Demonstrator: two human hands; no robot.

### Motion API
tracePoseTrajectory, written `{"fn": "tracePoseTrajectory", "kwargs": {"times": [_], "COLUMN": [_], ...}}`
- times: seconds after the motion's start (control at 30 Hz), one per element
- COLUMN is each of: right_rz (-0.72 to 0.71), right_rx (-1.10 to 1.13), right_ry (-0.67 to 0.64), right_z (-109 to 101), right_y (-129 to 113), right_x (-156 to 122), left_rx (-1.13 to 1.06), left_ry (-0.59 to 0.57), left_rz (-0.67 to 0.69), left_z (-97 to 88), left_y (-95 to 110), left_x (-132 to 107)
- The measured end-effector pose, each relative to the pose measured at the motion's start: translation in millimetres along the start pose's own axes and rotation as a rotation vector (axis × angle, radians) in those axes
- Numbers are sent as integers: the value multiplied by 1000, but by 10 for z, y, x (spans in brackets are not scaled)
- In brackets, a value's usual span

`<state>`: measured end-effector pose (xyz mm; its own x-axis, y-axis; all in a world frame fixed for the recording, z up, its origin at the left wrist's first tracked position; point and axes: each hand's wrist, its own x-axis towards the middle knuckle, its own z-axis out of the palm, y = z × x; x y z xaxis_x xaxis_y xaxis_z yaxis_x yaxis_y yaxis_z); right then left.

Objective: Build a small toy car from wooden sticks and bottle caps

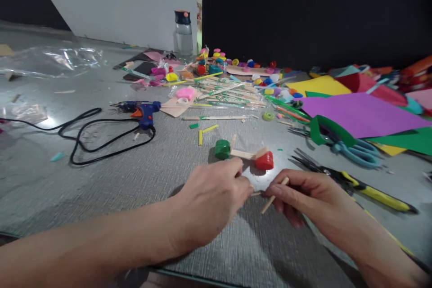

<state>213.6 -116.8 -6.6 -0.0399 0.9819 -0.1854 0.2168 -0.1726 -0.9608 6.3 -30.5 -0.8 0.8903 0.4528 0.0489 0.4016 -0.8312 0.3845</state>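
Observation:
My left hand [211, 200] rests on the grey table [101, 189], fingers curled and pinched on a small wooden piece [256, 193] between both hands. My right hand [303, 198] is closed on a short wooden stick [275, 195], thumb and fingers pinching it. Just beyond my hands lies a small build of wooden sticks [245, 153] with a green bottle cap [222, 149] at one end and a red bottle cap [264, 161] at the other.
A blue glue gun [143, 110] with a black cord [91, 137] lies to the left. Yellow-handled scissors [367, 189], blue scissors [354, 150], coloured paper sheets [354, 112], a stick pile [229, 92], loose caps and a water bottle [184, 33] fill the back and right.

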Motion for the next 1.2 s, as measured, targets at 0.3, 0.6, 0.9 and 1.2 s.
{"fn": "tracePoseTrajectory", "kwargs": {"times": [0.3, 0.6, 0.9, 1.2], "right_rz": [-75, -77, -119, -142], "right_rx": [235, 229, 127, 38], "right_ry": [-20, -77, -15, 20], "right_z": [107, 129, 72, 111], "right_y": [-25, -37, -16, -42], "right_x": [12, -8, -24, -41], "left_rx": [-1211, -1391, -1575, -1519], "left_ry": [-350, -449, -439, -445], "left_rz": [-249, -218, -316, -371], "left_z": [28, 24, 40, 26], "left_y": [-39, -69, -15, -3], "left_x": [90, 92, 92, 75]}}
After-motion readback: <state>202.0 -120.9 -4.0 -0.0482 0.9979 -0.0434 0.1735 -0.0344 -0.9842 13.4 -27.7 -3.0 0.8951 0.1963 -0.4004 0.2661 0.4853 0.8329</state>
